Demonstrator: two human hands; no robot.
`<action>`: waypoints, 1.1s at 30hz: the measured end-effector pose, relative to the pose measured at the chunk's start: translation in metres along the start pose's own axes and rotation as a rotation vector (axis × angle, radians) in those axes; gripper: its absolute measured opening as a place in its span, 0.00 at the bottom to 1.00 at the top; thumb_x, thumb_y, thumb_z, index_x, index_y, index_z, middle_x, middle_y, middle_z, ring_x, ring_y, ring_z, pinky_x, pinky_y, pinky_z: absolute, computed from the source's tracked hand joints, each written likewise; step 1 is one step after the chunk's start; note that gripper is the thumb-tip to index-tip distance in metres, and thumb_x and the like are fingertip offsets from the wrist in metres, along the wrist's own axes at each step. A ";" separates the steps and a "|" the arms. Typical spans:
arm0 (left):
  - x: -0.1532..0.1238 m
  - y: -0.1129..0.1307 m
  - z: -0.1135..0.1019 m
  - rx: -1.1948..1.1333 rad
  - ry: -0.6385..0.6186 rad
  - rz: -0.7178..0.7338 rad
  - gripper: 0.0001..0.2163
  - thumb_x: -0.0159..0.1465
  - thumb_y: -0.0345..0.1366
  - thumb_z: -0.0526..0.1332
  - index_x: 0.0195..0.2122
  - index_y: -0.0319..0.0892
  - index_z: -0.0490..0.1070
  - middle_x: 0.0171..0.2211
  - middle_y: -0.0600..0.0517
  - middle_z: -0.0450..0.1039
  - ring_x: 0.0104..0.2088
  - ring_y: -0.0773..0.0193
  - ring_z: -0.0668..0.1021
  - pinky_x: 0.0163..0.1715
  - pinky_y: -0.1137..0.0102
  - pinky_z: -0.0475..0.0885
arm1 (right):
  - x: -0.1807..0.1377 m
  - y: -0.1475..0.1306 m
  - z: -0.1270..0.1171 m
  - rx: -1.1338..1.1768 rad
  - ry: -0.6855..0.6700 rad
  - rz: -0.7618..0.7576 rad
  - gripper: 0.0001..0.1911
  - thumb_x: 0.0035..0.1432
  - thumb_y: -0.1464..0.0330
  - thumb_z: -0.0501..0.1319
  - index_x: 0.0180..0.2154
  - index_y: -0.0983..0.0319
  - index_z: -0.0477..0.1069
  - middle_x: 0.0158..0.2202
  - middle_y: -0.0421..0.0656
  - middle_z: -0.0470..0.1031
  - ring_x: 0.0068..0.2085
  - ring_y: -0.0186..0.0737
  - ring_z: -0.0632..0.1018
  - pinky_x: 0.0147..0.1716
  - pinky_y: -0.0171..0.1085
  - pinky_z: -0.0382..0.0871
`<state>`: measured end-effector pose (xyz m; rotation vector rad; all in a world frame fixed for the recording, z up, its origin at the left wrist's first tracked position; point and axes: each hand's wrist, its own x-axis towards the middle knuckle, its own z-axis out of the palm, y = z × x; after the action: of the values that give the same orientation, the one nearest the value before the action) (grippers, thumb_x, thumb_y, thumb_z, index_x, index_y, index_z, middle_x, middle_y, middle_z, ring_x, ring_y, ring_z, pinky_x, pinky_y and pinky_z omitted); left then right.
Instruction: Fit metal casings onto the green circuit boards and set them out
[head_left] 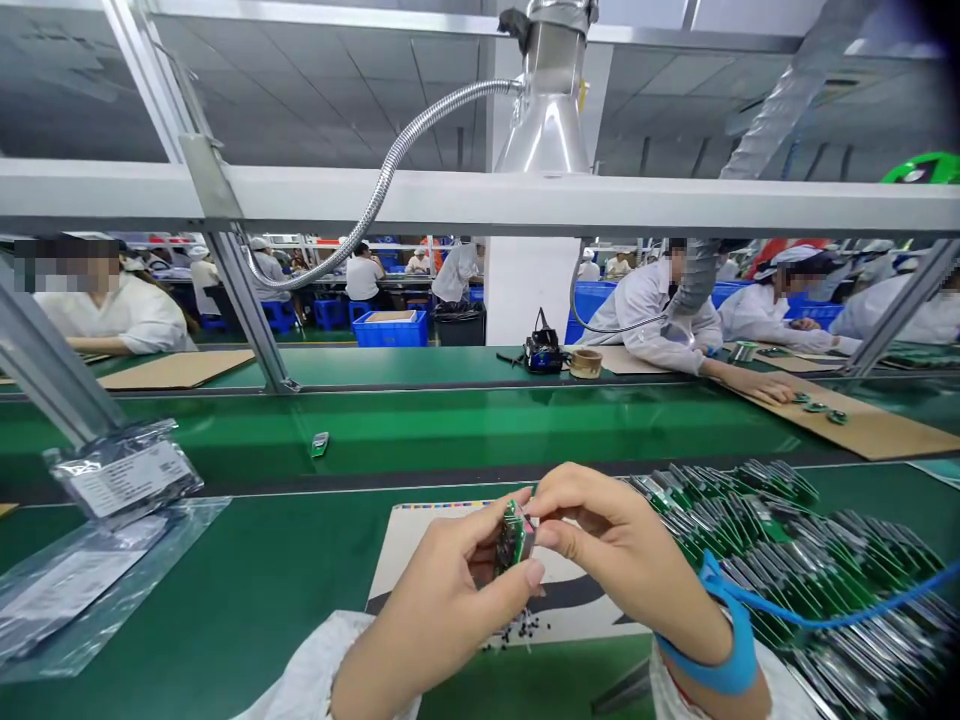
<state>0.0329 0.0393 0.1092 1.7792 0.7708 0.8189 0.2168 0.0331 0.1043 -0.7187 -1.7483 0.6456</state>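
My left hand [465,580] grips a small green circuit board [514,537] with a metal-cased part on its right side, held upright over the work mat. Thumb and fingers of my right hand [600,530] are pinched together at the board's right edge; whatever is between those fingertips is hidden. Below lies a white sheet [420,550] with a dark curved print. Scattered on it are several tiny black-and-white parts [523,628]. A blue wrist strap [712,655] circles my right wrist, its cord running off to the right.
Rows of metal-cased circuit boards [810,560] fill the right side. Plastic bags with labels [127,480] lie at left. One small board [320,444] sits on the green belt [420,425]. Beyond are a tape roll [586,363] and a co-worker's hand [757,385] at a cardboard sheet [885,420].
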 end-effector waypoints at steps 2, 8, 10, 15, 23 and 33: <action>-0.001 0.003 0.001 -0.009 -0.035 -0.006 0.19 0.63 0.37 0.60 0.55 0.47 0.70 0.30 0.52 0.74 0.28 0.62 0.75 0.27 0.70 0.70 | 0.000 0.001 0.000 0.055 -0.043 0.021 0.04 0.63 0.65 0.61 0.37 0.55 0.75 0.34 0.41 0.74 0.35 0.37 0.76 0.32 0.35 0.73; 0.000 -0.003 0.005 -0.438 -0.182 -0.081 0.16 0.62 0.40 0.57 0.49 0.41 0.75 0.28 0.48 0.77 0.18 0.68 0.73 0.16 0.75 0.61 | -0.004 -0.007 -0.008 -0.049 -0.047 0.007 0.07 0.65 0.65 0.59 0.35 0.57 0.75 0.30 0.41 0.73 0.31 0.36 0.75 0.28 0.34 0.71; -0.001 -0.006 0.007 -0.683 -0.232 -0.096 0.19 0.63 0.42 0.52 0.47 0.38 0.77 0.27 0.44 0.79 0.13 0.72 0.67 0.12 0.76 0.53 | -0.008 -0.013 -0.012 -0.132 0.002 -0.046 0.06 0.65 0.65 0.60 0.35 0.57 0.74 0.29 0.40 0.73 0.29 0.35 0.74 0.26 0.33 0.70; -0.005 -0.006 0.010 -0.922 -0.320 -0.138 0.23 0.61 0.42 0.50 0.50 0.35 0.76 0.27 0.43 0.81 0.11 0.73 0.57 0.13 0.73 0.49 | -0.020 -0.026 -0.025 -0.228 0.028 -0.082 0.04 0.64 0.67 0.60 0.36 0.54 0.74 0.27 0.39 0.73 0.27 0.35 0.73 0.24 0.32 0.68; -0.009 -0.004 0.012 -0.776 -0.268 -0.100 0.21 0.62 0.42 0.56 0.51 0.37 0.75 0.28 0.44 0.80 0.13 0.74 0.60 0.17 0.74 0.54 | -0.021 -0.040 -0.027 -0.271 -0.062 0.057 0.06 0.64 0.70 0.59 0.34 0.56 0.73 0.27 0.37 0.73 0.27 0.33 0.72 0.25 0.31 0.66; -0.013 0.007 0.010 -0.422 -0.245 -0.046 0.21 0.61 0.43 0.64 0.56 0.49 0.70 0.37 0.49 0.75 0.24 0.71 0.64 0.21 0.77 0.62 | -0.022 -0.043 -0.018 -0.210 -0.128 -0.006 0.04 0.65 0.71 0.58 0.36 0.57 0.70 0.28 0.36 0.73 0.28 0.31 0.72 0.29 0.29 0.65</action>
<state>0.0347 0.0216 0.1108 1.4418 0.4373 0.6601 0.2324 -0.0105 0.1261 -0.8305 -1.9552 0.5175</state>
